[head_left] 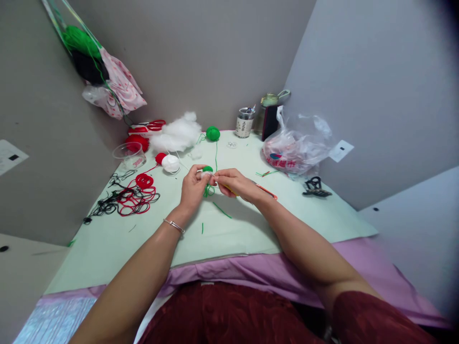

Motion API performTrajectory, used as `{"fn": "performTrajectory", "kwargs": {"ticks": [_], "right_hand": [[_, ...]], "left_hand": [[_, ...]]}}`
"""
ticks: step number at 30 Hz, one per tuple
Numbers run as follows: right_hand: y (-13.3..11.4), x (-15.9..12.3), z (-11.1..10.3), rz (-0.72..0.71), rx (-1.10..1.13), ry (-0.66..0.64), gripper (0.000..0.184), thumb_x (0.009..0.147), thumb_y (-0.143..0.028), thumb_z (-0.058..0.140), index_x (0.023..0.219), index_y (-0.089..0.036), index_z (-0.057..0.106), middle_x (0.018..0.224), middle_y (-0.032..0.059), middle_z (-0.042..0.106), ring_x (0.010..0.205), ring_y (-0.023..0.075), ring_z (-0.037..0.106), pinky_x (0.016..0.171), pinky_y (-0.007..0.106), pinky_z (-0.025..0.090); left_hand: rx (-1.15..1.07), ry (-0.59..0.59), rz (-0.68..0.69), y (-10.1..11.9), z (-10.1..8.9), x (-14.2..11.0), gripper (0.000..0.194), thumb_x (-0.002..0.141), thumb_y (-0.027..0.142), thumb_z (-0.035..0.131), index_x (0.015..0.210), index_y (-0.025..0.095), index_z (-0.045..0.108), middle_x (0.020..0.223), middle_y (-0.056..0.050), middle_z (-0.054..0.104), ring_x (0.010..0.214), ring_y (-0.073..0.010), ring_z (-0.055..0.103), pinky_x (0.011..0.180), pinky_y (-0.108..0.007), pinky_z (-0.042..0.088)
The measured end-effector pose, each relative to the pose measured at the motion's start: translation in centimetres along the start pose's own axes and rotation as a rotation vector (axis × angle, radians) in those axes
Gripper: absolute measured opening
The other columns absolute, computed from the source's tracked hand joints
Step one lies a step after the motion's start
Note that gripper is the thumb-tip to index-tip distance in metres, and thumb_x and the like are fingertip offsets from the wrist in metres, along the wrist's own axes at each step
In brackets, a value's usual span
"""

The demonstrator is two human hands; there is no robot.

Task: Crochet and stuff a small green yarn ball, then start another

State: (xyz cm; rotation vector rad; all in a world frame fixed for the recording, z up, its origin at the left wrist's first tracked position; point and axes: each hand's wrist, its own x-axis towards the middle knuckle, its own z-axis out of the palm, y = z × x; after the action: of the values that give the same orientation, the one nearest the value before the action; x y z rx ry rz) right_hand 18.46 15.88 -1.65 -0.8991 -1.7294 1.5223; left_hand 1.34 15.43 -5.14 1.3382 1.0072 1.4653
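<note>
My left hand (194,185) is closed around a small crocheted piece (207,171) in green and white yarn. Close against it, my right hand (231,183) pinches a crochet hook with a yellow handle (232,191), its tip at the piece. Loops of green yarn hang below my fingers. From the piece, a green strand runs back to a green yarn ball (213,133). A white strand leads toward the white yarn ball (170,164) on the left. My fingers partly hide the piece and the hook.
Tangled black and red yarn (132,198) lies left, near a clear plastic cup (131,155). White stuffing (177,134) and red scissors (156,125) sit behind. At right are a pen holder (245,123), a plastic bag (297,145), a black hair claw (316,188) and an orange-edged tool (266,190).
</note>
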Motion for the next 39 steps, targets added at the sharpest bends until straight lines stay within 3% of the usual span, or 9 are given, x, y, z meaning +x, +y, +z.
{"fn": "performTrajectory", "kwargs": {"ticks": [8, 13, 17, 21, 25, 28, 32, 34, 39], "right_hand": [[-0.7, 0.1, -0.2, 0.039, 0.107, -0.011, 0.022, 0.088, -0.036, 0.055, 0.085, -0.016, 0.064, 0.042, -0.0091, 0.04, 0.038, 0.0086, 0.025, 0.04, 0.023, 0.025], [-0.6, 0.1, 0.6, -0.011, 0.053, 0.038, 0.022, 0.09, -0.034, 0.051, 0.08, -0.018, 0.062, 0.044, -0.0086, 0.037, 0.043, 0.0109, 0.029, 0.046, 0.024, 0.027], [-0.5, -0.3, 1.9, -0.082, -0.07, 0.131, 0.021, 0.091, -0.025, 0.055, 0.072, -0.019, 0.06, 0.059, -0.0032, 0.051, 0.06, 0.0127, 0.042, 0.059, 0.025, 0.032], [-0.6, -0.6, 2.5, -0.108, -0.131, 0.153, 0.016, 0.091, -0.019, 0.059, 0.075, -0.02, 0.061, 0.07, -0.0019, 0.056, 0.068, 0.013, 0.042, 0.067, 0.025, 0.032], [-0.5, -0.3, 1.7, -0.08, -0.07, 0.046, 0.019, 0.096, -0.028, 0.052, 0.079, -0.02, 0.058, 0.061, -0.0052, 0.045, 0.056, 0.0117, 0.035, 0.057, 0.024, 0.03], [-0.4, -0.2, 1.0, -0.024, -0.005, -0.127, 0.027, 0.098, -0.038, 0.045, 0.091, -0.018, 0.062, 0.052, -0.0103, 0.031, 0.046, 0.0108, 0.023, 0.047, 0.025, 0.026], [-0.7, -0.4, 0.6, 0.03, -0.039, -0.393, 0.038, 0.094, -0.044, 0.055, 0.103, -0.012, 0.072, 0.05, -0.0108, 0.033, 0.044, 0.0097, 0.026, 0.046, 0.024, 0.029], [-0.9, -0.5, 0.1, 0.032, -0.21, -0.307, 0.038, 0.096, -0.043, 0.054, 0.105, -0.013, 0.075, 0.051, -0.0086, 0.038, 0.046, 0.0102, 0.032, 0.049, 0.024, 0.033], [-0.5, -0.4, -3.0, 0.021, -0.536, 0.208, 0.02, 0.095, -0.026, 0.056, 0.092, -0.016, 0.073, 0.072, 0.004, 0.06, 0.075, 0.019, 0.057, 0.07, 0.029, 0.043]], "left_hand": [[0.026, -0.029, 0.016, 0.0, 0.0, -0.3, 0.035, 0.089, 0.047, 0.075, 0.11, 0.021, 0.066, 0.077, 0.0, 0.074, 0.073, -0.0171, 0.071, 0.073, -0.029, 0.055], [0.026, -0.046, -0.004, 0.0, 0.1, -0.1, 0.028, 0.089, 0.045, 0.072, 0.101, 0.021, 0.065, 0.07, 0.002, 0.07, 0.061, -0.0158, 0.068, 0.063, -0.028, 0.055], [0.029, -0.052, -0.024, 0.0, -0.2, 0.2, 0.019, 0.088, 0.04, 0.069, 0.09, 0.021, 0.066, 0.06, 0.004, 0.065, 0.051, -0.0145, 0.062, 0.054, -0.026, 0.051], [0.033, -0.049, -0.034, -0.2, -0.4, 0.2, 0.016, 0.086, 0.036, 0.07, 0.088, 0.021, 0.069, 0.06, 0.003, 0.064, 0.051, -0.0143, 0.06, 0.052, -0.025, 0.048], [0.055, -0.001, -0.016, -0.2, -0.3, 0.3, 0.016, 0.084, 0.035, 0.072, 0.09, 0.02, 0.074, 0.068, 0.001, 0.067, 0.061, -0.0156, 0.061, 0.061, -0.026, 0.05], [0.079, 0.081, 0.012, -0.2, -0.6, 0.7, 0.012, 0.084, 0.032, 0.073, 0.089, 0.021, 0.074, 0.074, 0.0, 0.069, 0.071, -0.0165, 0.061, 0.069, -0.025, 0.05], [0.047, 0.167, 0.013, -0.5, -1.6, 1.4, 0.016, 0.089, 0.039, 0.068, 0.088, 0.022, 0.068, 0.076, 0.0, 0.066, 0.076, -0.0175, 0.062, 0.074, -0.026, 0.05], [0.012, 0.175, 0.006, -0.7, -1.9, 1.7, 0.02, 0.088, 0.042, 0.068, 0.087, 0.023, 0.065, 0.081, 0.0, 0.065, 0.08, -0.0172, 0.062, 0.077, -0.026, 0.05], [-0.064, 0.127, -0.03, -0.5, -1.6, 1.6, 0.018, 0.088, 0.04, 0.066, 0.082, 0.022, 0.064, 0.084, -0.001, 0.065, 0.083, -0.0171, 0.061, 0.078, -0.027, 0.05]]}}
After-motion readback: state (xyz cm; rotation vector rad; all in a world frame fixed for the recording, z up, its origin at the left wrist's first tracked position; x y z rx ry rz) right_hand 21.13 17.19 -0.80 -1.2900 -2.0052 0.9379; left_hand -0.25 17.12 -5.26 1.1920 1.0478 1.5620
